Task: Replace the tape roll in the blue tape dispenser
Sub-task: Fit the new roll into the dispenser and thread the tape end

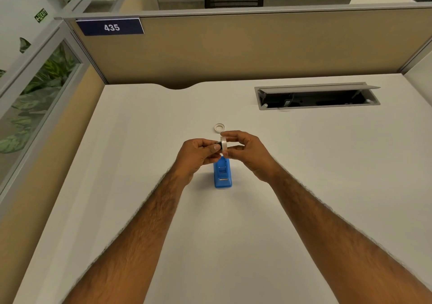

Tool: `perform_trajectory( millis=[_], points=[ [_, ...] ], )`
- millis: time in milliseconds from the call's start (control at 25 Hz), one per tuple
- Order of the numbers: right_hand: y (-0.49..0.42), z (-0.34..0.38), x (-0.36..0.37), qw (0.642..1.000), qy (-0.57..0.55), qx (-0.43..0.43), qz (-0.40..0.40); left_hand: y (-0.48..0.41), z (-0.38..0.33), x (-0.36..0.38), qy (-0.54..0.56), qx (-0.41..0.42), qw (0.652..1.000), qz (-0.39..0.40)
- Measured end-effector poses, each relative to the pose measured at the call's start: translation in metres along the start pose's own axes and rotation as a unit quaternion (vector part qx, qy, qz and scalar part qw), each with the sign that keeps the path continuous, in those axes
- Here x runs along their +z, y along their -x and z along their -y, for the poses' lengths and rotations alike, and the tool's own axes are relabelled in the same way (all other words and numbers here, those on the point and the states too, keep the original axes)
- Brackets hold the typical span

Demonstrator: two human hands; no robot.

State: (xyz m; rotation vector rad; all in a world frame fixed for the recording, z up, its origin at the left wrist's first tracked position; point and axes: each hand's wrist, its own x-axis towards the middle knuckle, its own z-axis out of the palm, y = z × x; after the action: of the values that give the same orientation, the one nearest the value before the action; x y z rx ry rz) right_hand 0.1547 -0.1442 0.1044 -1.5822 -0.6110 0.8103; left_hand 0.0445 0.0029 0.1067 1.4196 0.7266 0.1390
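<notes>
Head view: the wide white desk top (163, 210) carries all task items near its centre, within reach of both arms. A grey cable tray with a raised flap (318, 96) sits at the far right, well apart from the work.

The blue plastic tape dispenser (222, 175) stands on the desk between the two forearms, just below the hands, its cutter end toward the near side. Its roll bay appears unoccupied, though the hands cover the far end. This placement likely keeps the bay directly under the parts being joined, so the assembly can be lowered straight in.

The left hand (198, 154) is closed in a pinch, thumb and fingertips gripping a small dark hub (218, 143), judged to be the dispenser's spindle. The right hand (245, 150) is partly curled, thumb and fingers gripping the rim of a white tape roll (223, 144) held on edge. Hub and roll touch, and the hub appears to enter the roll's bore; how far it is seated cannot be told.

A small white ring (219, 127), probably the spent core, lies flat on the desk just beyond the hands, clear of the dispenser.
</notes>
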Motion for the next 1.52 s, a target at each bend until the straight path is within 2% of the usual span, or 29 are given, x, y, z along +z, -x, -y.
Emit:
perform_trajectory(
  millis=[240,1520],
  points=[
    [0.000,-0.001,0.001,1.000,0.021,0.000,-0.001,0.001,0.002,0.000,-0.010,0.000,1.000,0.016],
    [0.002,-0.001,-0.002,0.998,-0.015,0.034,0.042,0.011,-0.001,0.004,-0.058,0.041,0.997,-0.020]
  ],
)
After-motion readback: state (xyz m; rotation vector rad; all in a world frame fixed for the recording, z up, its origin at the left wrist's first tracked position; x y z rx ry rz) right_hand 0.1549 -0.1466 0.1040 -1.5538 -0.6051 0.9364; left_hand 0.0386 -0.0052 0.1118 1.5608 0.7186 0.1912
